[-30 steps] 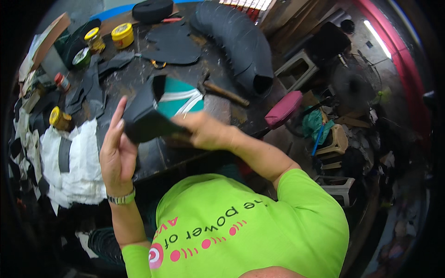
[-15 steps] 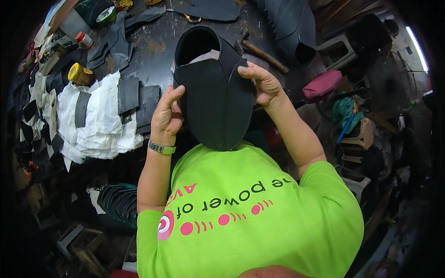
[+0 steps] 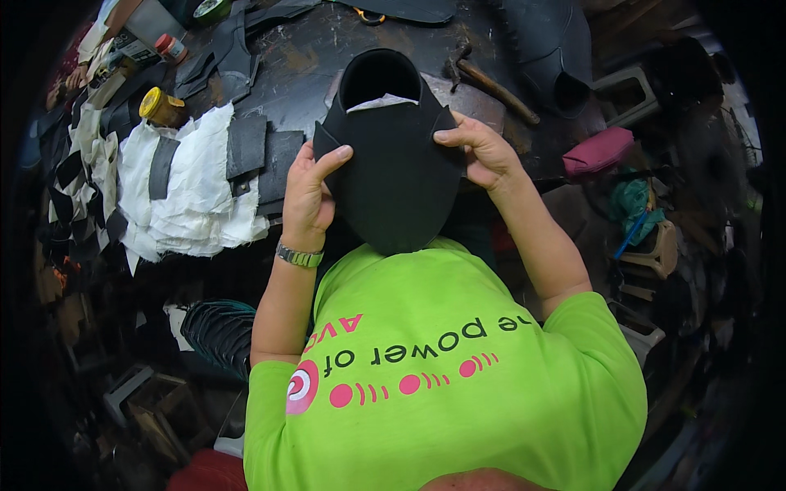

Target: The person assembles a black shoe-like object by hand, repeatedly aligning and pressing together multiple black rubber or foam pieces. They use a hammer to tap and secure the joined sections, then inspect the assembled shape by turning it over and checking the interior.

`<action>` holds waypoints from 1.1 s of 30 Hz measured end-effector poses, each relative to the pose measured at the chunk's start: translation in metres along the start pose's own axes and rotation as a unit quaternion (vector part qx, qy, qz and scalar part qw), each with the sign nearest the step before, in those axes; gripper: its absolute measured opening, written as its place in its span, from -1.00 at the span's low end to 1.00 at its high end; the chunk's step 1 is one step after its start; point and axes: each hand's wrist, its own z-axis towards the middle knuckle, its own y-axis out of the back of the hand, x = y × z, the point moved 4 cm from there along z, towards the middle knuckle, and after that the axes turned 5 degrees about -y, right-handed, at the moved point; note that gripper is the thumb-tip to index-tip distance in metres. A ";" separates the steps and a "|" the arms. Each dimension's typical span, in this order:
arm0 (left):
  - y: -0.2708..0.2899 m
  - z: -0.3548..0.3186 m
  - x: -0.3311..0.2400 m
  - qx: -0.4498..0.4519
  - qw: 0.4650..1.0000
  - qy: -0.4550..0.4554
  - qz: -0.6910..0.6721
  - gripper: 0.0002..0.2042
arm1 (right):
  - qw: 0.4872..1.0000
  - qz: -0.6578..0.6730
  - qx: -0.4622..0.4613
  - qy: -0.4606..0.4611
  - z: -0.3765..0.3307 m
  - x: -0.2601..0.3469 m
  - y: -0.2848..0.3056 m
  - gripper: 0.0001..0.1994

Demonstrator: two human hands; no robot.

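Observation:
A black shoe upper is held between my hands at the table's near edge, its rounded end toward my chest. Its round collar opening faces away from me, with something pale showing inside. My left hand grips the left side, thumb on top and fingers mostly hidden beneath. On the opposite side my right hand pinches the edge near a pointed flap, its thumb also on top. A hammer with a wooden handle lies beyond my right hand.
White cloth pieces with dark strips lie to the left, near a yellow jar and a red-lidded jar. Orange-handled scissors sit at the back. Another large black piece and a pink pouch are right.
The shoe upper has been turned slightly, so its top faces up more squarely and both pointed side flaps show. Both hands still hold its sides. The whole view has shifted a little.

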 end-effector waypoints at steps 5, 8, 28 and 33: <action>0.000 0.004 0.001 -0.003 1.000 -0.004 0.022 -0.51 | 0.999 -0.028 -0.022 0.005 -0.005 0.001 0.000 -0.56; -0.001 0.005 0.004 0.006 1.000 0.016 0.016 -0.50 | 0.996 -0.069 -0.049 0.018 -0.011 0.007 -0.003 -0.50; -0.011 0.012 0.008 0.037 0.998 -0.039 0.024 -0.50 | 0.663 -0.600 -0.025 0.447 0.008 0.037 -0.078 -0.81; -0.016 0.010 0.013 0.037 0.998 -0.056 0.020 -0.52 | 0.670 -0.595 -0.012 0.443 0.002 0.038 -0.067 -0.81</action>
